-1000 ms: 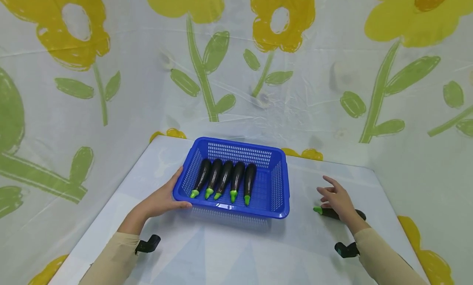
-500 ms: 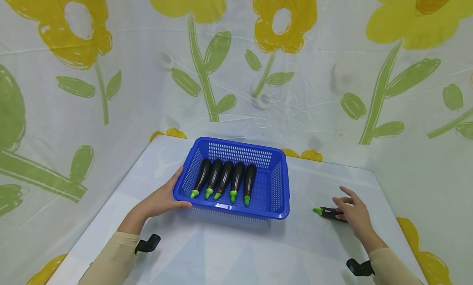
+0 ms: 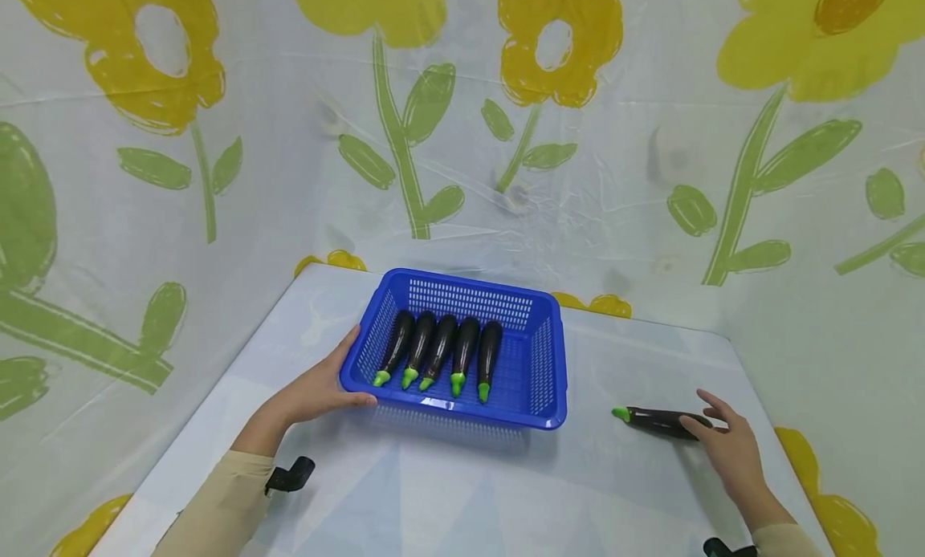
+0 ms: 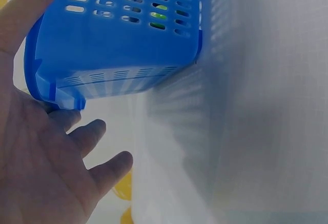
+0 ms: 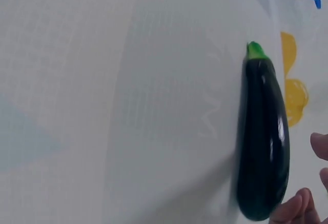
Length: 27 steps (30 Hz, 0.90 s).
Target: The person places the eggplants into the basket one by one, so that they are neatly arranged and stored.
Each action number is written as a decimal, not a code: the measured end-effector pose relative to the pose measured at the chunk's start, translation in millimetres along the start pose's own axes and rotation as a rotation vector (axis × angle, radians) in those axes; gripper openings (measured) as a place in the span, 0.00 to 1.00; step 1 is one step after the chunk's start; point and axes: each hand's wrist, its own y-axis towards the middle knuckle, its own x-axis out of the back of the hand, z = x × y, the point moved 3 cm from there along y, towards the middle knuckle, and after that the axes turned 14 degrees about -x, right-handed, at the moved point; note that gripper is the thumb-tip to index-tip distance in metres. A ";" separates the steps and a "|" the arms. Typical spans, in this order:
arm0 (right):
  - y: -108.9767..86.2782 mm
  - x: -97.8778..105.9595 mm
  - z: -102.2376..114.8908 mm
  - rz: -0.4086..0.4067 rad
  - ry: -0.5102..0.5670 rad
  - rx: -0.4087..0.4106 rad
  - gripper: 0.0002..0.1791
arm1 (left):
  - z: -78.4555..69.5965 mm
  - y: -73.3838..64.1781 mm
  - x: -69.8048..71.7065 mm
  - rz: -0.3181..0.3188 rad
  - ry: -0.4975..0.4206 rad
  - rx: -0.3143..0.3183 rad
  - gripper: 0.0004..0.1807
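My left hand (image 3: 312, 392) holds the near left corner of the blue plastic basket (image 3: 470, 414), its thumb along the front rim. In the left wrist view, the other fingers (image 4: 88, 137) spread beside the basket's outer wall. Several dark eggplants (image 3: 442, 347) with green stems lie side by side in the basket. To its right, a single eggplant (image 3: 654, 420) lies on the table, stem toward the basket. Over its thick end is my right hand (image 3: 735, 454), fingers apart and loosely bent. The right wrist view shows fingertips (image 5: 288, 211) close by that end; whether they touch cannot be told.
The white table (image 3: 448, 493) ends at a back edge just behind the basket. A flower-printed curtain (image 3: 614, 156) hangs around the back and sides. Inside the basket, bare floor (image 3: 515, 364) shows right of the eggplants.
My right hand has moved right and nearer to me, along the loose eggplant from its middle to its thick end. The left hand, basket and eggplants stay as they were.
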 end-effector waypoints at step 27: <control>25.4 -4.7 -35.6 0.244 -0.074 0.007 0.51 | -0.7 -0.6 0.2 -0.002 0.018 0.024 0.66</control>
